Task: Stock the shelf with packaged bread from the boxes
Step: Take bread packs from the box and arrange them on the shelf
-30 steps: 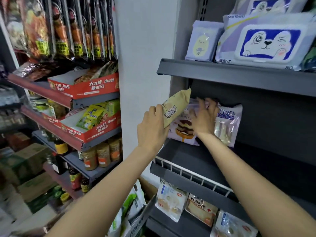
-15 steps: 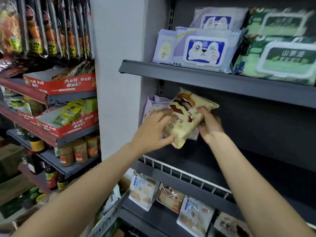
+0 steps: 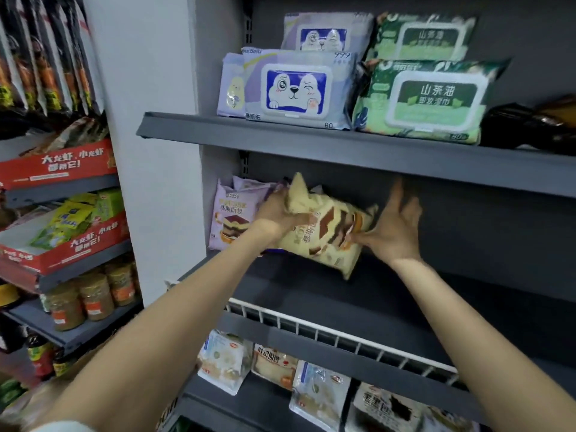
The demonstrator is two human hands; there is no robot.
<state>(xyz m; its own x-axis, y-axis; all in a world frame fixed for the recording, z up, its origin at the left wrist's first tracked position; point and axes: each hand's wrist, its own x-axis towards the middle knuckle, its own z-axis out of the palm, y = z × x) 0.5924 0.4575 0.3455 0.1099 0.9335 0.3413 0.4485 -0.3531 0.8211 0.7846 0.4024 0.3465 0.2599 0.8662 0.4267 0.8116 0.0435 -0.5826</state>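
Centre of frame: a yellow bread packet (image 3: 324, 232), tilted with its top corner up and to the left, sits over the grey middle shelf (image 3: 389, 310). The left hand (image 3: 280, 213) grips the packet's upper left end, fingers curled round the wrapper. The right hand (image 3: 392, 229) is at the packet's right end, palm toward it, fingers (image 3: 396, 194) spread wide and straight, thumb touching the lower right edge. Left of the yellow packet, a purple bread packet (image 3: 232, 219) stands upright against the shelf back. Upper frame: wet-wipe packs (image 3: 296, 88) on the upper shelf. Lower frame: more bread packets (image 3: 274, 366) lie behind a white wire rail (image 3: 327, 330).
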